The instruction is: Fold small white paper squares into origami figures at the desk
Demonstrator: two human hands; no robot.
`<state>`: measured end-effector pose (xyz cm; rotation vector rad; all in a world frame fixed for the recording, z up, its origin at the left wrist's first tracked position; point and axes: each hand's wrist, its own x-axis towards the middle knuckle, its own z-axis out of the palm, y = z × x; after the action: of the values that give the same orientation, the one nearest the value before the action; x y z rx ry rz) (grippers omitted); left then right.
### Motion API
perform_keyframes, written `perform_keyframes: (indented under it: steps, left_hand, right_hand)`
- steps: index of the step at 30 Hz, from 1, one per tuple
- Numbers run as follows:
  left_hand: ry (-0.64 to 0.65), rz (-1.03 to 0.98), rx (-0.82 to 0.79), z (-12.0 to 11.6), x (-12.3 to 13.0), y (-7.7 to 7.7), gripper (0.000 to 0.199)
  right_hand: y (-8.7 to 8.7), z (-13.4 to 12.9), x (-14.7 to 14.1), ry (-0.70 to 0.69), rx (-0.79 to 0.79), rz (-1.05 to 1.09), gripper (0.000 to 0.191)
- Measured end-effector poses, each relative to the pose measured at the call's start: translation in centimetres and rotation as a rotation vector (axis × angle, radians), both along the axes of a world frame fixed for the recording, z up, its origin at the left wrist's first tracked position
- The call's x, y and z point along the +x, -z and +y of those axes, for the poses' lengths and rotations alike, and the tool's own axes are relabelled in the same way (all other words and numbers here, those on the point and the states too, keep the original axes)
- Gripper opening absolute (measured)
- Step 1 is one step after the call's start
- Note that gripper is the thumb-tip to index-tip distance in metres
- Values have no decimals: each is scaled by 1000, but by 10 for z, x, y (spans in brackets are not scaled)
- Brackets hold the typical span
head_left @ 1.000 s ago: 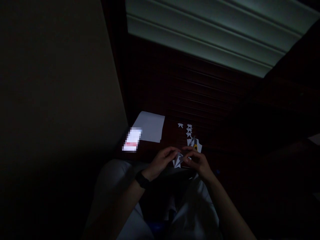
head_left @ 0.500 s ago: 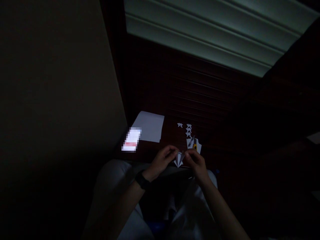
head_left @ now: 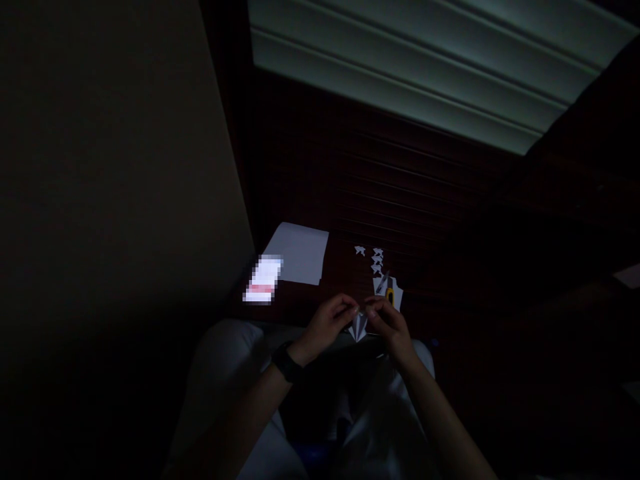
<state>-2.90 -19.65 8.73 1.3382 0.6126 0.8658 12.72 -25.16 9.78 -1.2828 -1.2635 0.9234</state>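
Note:
Between my two hands is a small folded piece of white paper (head_left: pixel 358 328), its pointed end toward me and creases running down it. My left hand (head_left: pixel 333 321), with a dark watch (head_left: pixel 287 362) on the wrist, pinches the paper's upper left side. Thumb and fingers of my right hand (head_left: pixel 390 323) are closed on its upper right side. The fingertips partly cover the top of the paper. Just beyond my right hand, a yellow utility knife (head_left: pixel 390 293) and a pen-like thing (head_left: pixel 383 283) lie on white paper pieces (head_left: pixel 398 294).
Several small folded white paper shapes (head_left: pixel 377 260) lie on the dark table (head_left: pixel 343 267). At the left are white sheets (head_left: pixel 300 253) and a lit, blurred-out phone-like screen (head_left: pixel 263 279). A wall (head_left: pixel 125 167) rises at the left, and slatted panels stand behind the table.
Both hands have come slightly closer together and a little nearer to me. The folded paper has shifted slightly toward me, and its upper flaps look closer together.

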Motion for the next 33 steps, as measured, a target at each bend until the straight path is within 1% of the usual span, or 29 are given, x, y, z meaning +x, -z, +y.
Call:
perform_keyframes:
  steps: [4,6,10,15,18,20,24,26,30,33]
  left_hand:
    - [-9,-12,-2,1,-1,3,21]
    - [-13,-17,0,2,-1,3,21]
    - [-7,-14,11,0,0,2,21]
    - [-10,-8,28,-3,1,-1,21]
    - [11,-13,13,-4,1,-1,21]
    - [10,-16,2,-4,2,0,21]
    - [-63,-17,-21,-5,7,7,19]
    - [-105,-23,-33,-6,10,10,19]
    - [-144,-34,-69,-9,14,14,20]
    - [-174,-70,-88,-12,16,14,21]
  right_hand:
    - [-4,0,4,-73,-8,-65,17]
    - [-5,1,6,-84,10,-84,17]
    - [-3,1,6,-47,36,-71,17]
    - [-1,-1,3,-12,16,-17,17]
    - [-1,-1,-2,57,47,-12,20]
    - [1,-1,-5,131,86,-22,21]
    - [10,-1,-15,266,119,-3,12]
    - [16,-2,-21,327,128,18,13]
    - [25,-5,-31,484,94,22,25]
    - [29,-8,-35,536,37,-5,26]
